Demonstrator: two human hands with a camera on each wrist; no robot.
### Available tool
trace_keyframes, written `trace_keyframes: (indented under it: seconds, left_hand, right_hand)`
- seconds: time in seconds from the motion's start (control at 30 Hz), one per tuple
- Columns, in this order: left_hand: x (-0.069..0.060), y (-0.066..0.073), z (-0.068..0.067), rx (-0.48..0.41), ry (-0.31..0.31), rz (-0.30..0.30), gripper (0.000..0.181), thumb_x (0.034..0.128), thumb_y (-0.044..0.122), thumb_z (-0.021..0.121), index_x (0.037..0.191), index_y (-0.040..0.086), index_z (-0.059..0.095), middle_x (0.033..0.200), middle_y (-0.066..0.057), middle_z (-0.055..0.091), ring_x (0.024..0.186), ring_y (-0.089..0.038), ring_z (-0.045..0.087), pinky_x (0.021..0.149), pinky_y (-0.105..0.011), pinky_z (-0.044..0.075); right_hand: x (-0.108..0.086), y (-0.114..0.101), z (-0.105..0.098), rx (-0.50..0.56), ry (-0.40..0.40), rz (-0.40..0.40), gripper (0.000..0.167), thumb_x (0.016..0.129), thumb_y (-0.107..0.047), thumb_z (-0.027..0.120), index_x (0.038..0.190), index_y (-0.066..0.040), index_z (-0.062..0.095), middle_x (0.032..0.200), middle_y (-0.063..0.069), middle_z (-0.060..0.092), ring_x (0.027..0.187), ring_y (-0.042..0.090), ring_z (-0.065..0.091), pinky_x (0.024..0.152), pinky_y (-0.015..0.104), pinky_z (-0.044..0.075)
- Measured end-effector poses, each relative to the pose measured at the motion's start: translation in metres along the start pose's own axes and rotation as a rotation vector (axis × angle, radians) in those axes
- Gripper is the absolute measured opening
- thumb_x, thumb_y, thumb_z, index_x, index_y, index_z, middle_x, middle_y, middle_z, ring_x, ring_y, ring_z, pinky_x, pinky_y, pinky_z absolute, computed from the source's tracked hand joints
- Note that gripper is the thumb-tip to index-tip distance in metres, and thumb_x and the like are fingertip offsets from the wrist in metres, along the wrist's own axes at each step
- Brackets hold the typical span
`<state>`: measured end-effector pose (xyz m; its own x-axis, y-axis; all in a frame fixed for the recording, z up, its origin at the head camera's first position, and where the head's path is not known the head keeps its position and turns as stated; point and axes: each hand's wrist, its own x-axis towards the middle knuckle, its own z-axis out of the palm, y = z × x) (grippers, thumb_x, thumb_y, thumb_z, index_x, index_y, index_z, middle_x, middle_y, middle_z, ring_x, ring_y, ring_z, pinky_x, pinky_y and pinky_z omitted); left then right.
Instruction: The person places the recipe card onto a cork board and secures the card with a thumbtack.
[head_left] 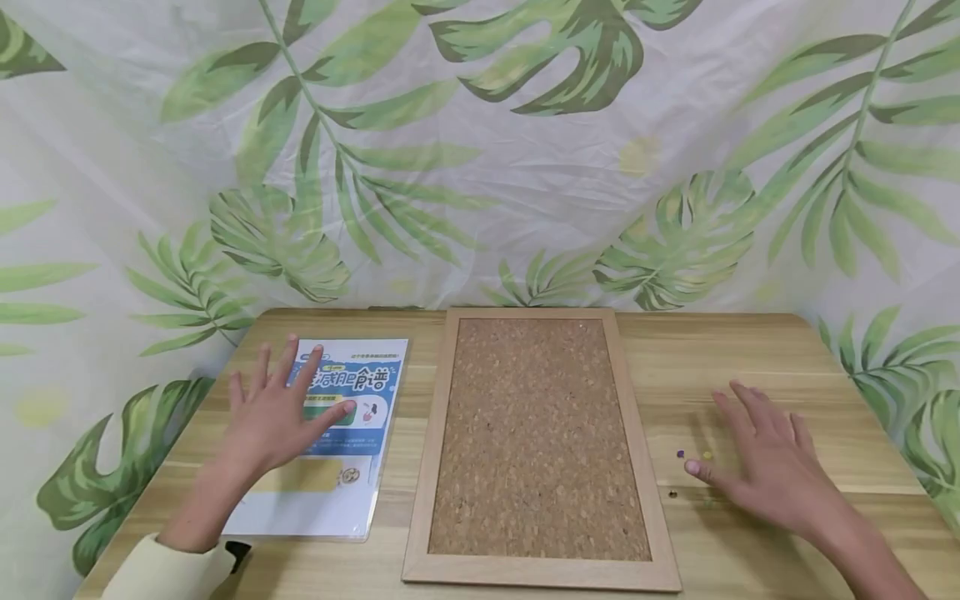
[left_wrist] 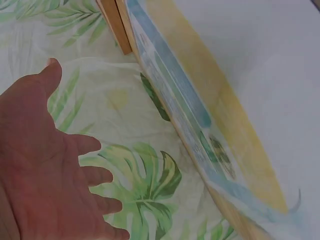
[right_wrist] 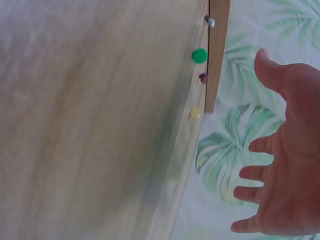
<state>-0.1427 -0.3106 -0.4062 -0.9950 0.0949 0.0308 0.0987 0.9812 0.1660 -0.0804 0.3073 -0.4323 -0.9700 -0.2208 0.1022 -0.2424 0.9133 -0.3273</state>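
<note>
1. Leaf-printed cloth hangs behind the desk, along its back edge.
2. Lengthwise from front to back, the cork board lies mid-desk, its far end at the back edge.
3. Printed sheet, lying toward the desk's left edge, runs the same way, apart from the board.
4. Left hand, fingers spread and holding nothing, hovers over the sheet, hiding part of its print.
5. Right hand, likewise released, hovers over the desk's right half.
6. Between the right hand and the board's right edge lie a green pin, shiny pin, purple pin and yellow pin: left of that hand, near its thumb. It is the nearer hand; the board stands between these pins and the sheet.
</note>
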Motion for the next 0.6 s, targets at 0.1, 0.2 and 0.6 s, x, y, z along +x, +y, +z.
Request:
trace_keyframes:
  seconds: [0.1, 0.2, 0.6]
  left_hand:
    - [-0.001, -0.009, -0.002, -0.009, 0.001, 0.007, 0.107, 0.0965, 0.078, 0.056, 0.173, 0.013, 0.019, 0.179, -0.027, 0.002, 0.160, -0.063, -0.003, 0.116, -0.091, -0.002]
    - [-0.002, -0.017, -0.004, -0.008, 0.013, 0.012, 0.107, 0.0972, 0.076, 0.057, 0.173, 0.011, 0.017, 0.178, -0.029, 0.003, 0.159, -0.064, -0.001, 0.115, -0.091, 0.002]
    - [-0.005, -0.053, -0.004, -0.060, 0.093, 0.042, 0.104, 0.0984, 0.062, 0.067, 0.169, 0.002, 0.022, 0.171, -0.039, 0.014, 0.155, -0.066, 0.017, 0.111, -0.089, 0.021]
  right_hand:
    - [0.000, -0.005, 0.001, 0.000, 0.026, -0.059, 0.101, 0.093, -0.053, 0.079, 0.166, -0.001, 0.032, 0.169, 0.031, 0.029, 0.153, 0.059, 0.026, 0.122, 0.084, 0.005]
    - [-0.001, -0.009, 0.001, -0.003, 0.047, -0.109, 0.100, 0.092, -0.051, 0.082, 0.165, -0.002, 0.034, 0.168, 0.029, 0.033, 0.151, 0.056, 0.032, 0.126, 0.080, 0.008]
    - [-0.005, -0.023, -0.004, 0.031, -0.002, -0.125, 0.084, 0.090, -0.042, 0.087, 0.156, -0.005, 0.051, 0.156, 0.024, 0.053, 0.136, 0.052, 0.057, 0.103, 0.073, 0.050]
